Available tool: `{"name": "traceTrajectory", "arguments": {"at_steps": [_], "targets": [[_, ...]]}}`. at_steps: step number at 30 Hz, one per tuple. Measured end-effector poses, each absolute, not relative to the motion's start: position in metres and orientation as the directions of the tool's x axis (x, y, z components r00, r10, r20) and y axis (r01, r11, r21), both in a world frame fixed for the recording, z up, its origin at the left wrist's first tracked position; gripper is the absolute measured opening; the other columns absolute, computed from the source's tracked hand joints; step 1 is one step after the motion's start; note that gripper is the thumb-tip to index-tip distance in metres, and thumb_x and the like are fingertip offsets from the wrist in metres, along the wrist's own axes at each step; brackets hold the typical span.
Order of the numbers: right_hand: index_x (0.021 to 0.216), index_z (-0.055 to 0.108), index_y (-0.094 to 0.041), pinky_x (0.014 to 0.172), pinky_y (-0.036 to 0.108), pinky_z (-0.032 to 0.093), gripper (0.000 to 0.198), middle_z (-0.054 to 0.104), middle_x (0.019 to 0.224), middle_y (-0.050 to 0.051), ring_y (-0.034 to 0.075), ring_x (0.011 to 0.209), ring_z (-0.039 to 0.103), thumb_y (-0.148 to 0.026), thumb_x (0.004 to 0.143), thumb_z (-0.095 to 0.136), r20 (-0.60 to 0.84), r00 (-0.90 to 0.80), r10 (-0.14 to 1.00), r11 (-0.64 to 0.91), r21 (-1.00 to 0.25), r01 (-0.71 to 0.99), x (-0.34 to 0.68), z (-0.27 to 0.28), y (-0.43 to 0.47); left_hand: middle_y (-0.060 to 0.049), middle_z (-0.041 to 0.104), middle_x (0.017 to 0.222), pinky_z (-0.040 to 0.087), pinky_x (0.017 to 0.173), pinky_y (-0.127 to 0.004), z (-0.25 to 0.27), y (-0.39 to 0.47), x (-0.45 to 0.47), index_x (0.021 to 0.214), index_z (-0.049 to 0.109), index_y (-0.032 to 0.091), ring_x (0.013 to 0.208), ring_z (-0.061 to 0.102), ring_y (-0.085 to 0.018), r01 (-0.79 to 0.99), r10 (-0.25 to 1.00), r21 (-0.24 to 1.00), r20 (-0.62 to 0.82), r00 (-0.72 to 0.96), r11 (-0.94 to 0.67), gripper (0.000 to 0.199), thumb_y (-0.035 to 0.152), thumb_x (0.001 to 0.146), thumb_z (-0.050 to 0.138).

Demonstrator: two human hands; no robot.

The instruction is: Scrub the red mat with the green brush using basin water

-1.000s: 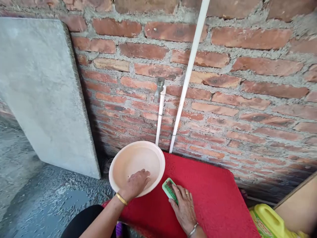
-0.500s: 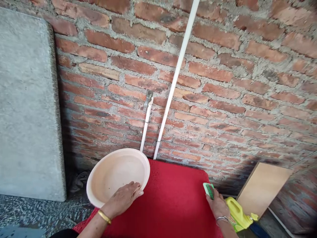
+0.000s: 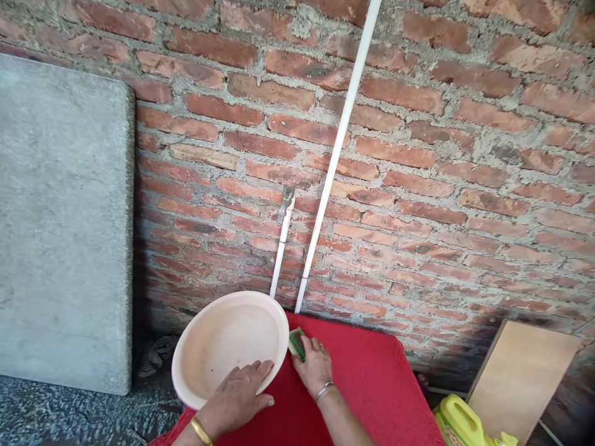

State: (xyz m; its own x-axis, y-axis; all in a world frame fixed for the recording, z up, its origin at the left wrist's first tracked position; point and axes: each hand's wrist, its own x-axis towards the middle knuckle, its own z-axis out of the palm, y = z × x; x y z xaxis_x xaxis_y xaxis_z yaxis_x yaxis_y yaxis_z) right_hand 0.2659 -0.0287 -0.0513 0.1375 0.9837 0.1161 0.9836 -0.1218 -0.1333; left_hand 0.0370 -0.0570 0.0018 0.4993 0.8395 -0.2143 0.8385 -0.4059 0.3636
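Note:
My left hand rests flat on the near rim of a pale peach plastic basin, which sits at the far left corner of a red mat. A gold bangle is on that wrist. My right hand grips a green scrub brush and presses it on the red mat right beside the basin's right rim. A silver bangle is on the right wrist.
A brick wall stands behind, with a tap and two white pipes above the basin. A grey concrete slab leans at left. A yellow jug and a wooden board are at right.
My right hand carried the brush from the mat's right edge back left to beside the basin. The left hand stayed on the basin rim. The view shifted.

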Motion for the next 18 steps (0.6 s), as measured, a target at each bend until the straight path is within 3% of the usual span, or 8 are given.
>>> {"name": "traceTrajectory", "arguments": {"at_steps": [3,6,11,18], "targets": [[0.138,0.059,-0.027,0.103,0.041,0.045,0.054,0.067,0.129,0.011,0.029,0.119,0.062,-0.034,0.085,0.063,0.118,0.076,0.99,-0.06,-0.138,0.989,0.26,-0.054,-0.021,-0.014,0.055,0.151,0.036,0.119,-0.05,-0.004,-0.057,0.036,0.154,0.045,0.024,0.138,0.052,-0.03,0.842,0.848,0.343,-0.188,0.495,-0.415,0.068,0.043,0.089,0.055],[0.138,0.06,-0.027,0.101,0.041,0.046,0.051,0.068,0.125,0.011,0.029,0.115,0.063,-0.035,0.087,0.061,0.143,0.127,0.982,-0.114,-0.091,0.989,0.299,-0.058,-0.025,-0.014,0.059,0.147,0.04,0.116,-0.051,-0.015,-0.054,0.034,0.151,0.049,0.025,0.134,0.056,-0.031,0.828,0.849,0.338,-0.13,0.512,-0.447,0.063,0.04,0.09,0.056],[0.139,0.058,-0.024,0.096,0.038,0.048,0.048,0.068,0.123,0.012,0.027,0.112,0.065,-0.041,0.094,0.052,0.15,0.394,0.907,-0.4,0.007,0.917,0.414,-0.057,-0.056,-0.014,0.061,0.145,0.045,0.113,-0.052,-0.028,-0.051,0.033,0.149,0.051,0.026,0.131,0.059,-0.033,0.804,0.832,0.331,-0.087,0.547,-0.494,0.059,0.039,0.092,0.055],[0.138,0.057,-0.018,0.089,0.039,0.052,0.056,0.068,0.125,0.017,0.029,0.107,0.07,-0.051,0.094,0.045,0.096,0.721,0.686,-0.72,-0.053,0.692,0.534,-0.039,-0.11,-0.013,0.061,0.145,0.046,0.112,-0.052,-0.025,-0.052,0.036,0.148,0.053,0.026,0.131,0.059,-0.032,0.807,0.832,0.302,-0.071,0.55,-0.507,0.056,0.036,0.093,0.055]]}}
